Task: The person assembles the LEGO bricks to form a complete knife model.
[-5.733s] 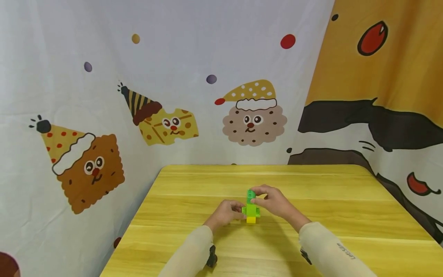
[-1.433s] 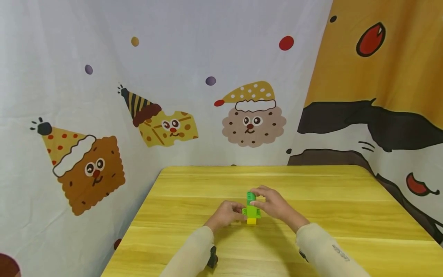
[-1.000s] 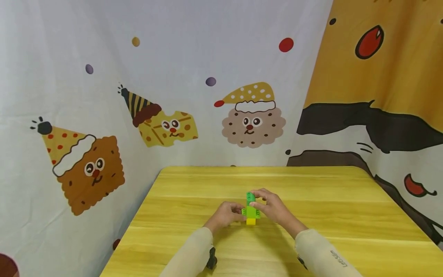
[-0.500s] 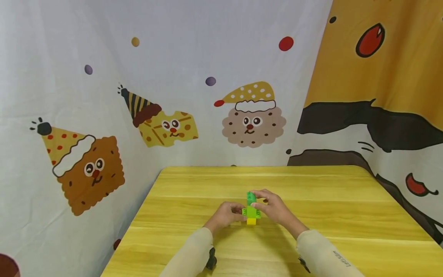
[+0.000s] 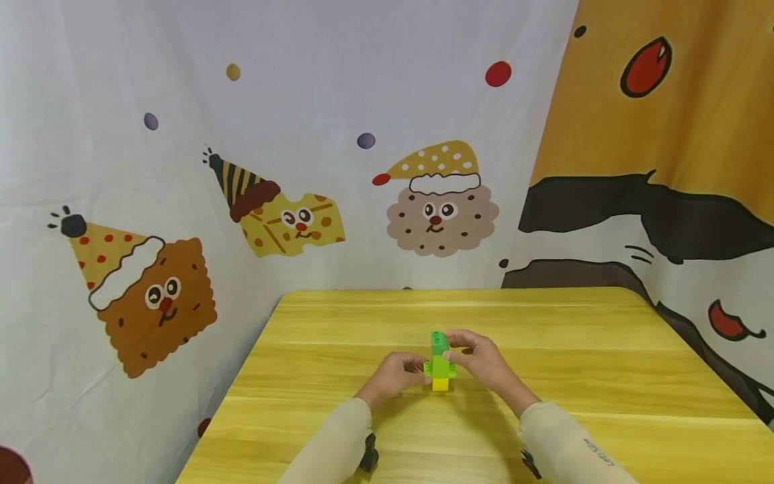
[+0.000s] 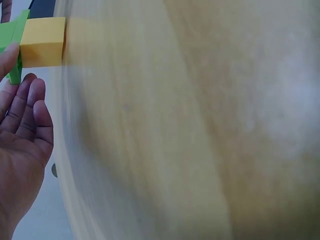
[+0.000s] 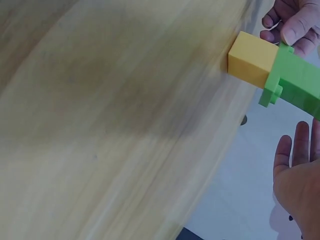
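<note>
A stack of toy building bricks stands upright on the table: a yellow brick [image 5: 440, 384] at the bottom, a lime-green plate [image 6: 19, 55] jutting out on both sides, a lime-green brick [image 5: 440, 366] in the middle and a darker green brick [image 5: 439, 343] on top. My left hand [image 5: 396, 376] pinches the plate's left end between thumb and fingers. At the top brick's right side, my right hand [image 5: 484, 359] has its thumb and index finger, seemingly in a light pinch. The right wrist view shows the other right-hand fingers [image 7: 300, 142] stretched out beside the stack.
The wooden table [image 5: 314, 329] reaches back to a cloth curtain [image 5: 338, 81] printed with cartoon snacks. A small black device [image 5: 369, 454] sits at the left sleeve, another [image 5: 530, 462] at the right one.
The right index fingertip has drawn back to the right on the top brick, showing more of it. The left hand stays at the plate, and the stack stands in about the same place.
</note>
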`<state>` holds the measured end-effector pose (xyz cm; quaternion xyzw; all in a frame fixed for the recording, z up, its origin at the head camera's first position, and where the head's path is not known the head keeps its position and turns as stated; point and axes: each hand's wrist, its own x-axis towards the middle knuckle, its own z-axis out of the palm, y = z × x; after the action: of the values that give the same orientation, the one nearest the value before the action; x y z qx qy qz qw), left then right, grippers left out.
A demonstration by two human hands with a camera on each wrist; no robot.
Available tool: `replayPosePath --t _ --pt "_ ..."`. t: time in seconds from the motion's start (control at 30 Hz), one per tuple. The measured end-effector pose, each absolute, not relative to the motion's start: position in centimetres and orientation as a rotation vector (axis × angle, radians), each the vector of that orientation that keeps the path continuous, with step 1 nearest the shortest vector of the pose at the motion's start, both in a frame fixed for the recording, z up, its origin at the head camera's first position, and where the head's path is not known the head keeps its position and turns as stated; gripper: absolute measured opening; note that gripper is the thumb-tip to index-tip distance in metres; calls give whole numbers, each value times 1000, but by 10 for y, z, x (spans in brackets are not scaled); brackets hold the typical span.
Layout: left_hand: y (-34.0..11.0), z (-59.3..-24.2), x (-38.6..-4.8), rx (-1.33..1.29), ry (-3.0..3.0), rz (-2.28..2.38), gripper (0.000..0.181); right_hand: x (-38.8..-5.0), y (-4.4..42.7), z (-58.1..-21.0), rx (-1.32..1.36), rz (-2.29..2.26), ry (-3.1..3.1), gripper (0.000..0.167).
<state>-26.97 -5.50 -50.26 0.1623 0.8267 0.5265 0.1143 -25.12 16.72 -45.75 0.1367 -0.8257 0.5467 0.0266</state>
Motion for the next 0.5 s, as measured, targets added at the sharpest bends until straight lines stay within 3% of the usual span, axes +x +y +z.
replayPosePath --t 0.5 --pt "-52 -505 -271 501 2469 1564 38 -260 164 -464 227 1864 -2493 39"
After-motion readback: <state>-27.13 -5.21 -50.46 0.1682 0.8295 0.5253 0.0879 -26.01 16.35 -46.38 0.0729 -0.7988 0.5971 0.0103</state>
